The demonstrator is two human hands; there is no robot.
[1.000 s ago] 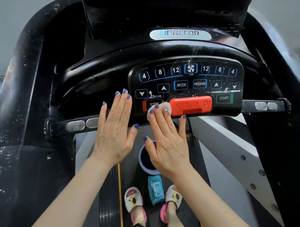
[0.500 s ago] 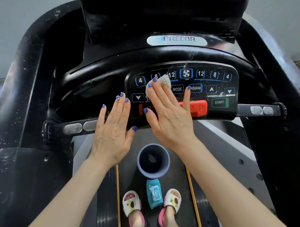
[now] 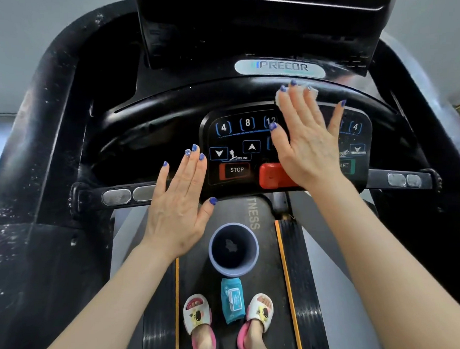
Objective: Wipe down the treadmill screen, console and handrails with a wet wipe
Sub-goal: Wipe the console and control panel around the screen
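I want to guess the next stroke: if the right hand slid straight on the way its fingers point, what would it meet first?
The right hand, pressing the wet wipe flat on the curved black bar, points up the console. It would probably meet the PRECOR badge first, then the screen housing; depth is unclear.

cup [image 3: 233, 248] on belt [image 3: 193, 280], wipes pack [image 3: 232, 299] btwn feet

- Black treadmill belt [image 3: 293, 289] with orange edge stripes, lower centre of the frame.
- Round lavender-rimmed bin [image 3: 233, 249] stands on it.
- Teal wet-wipe packet [image 3: 232, 301] lies just below the bin, between two slippered feet [image 3: 197, 316].
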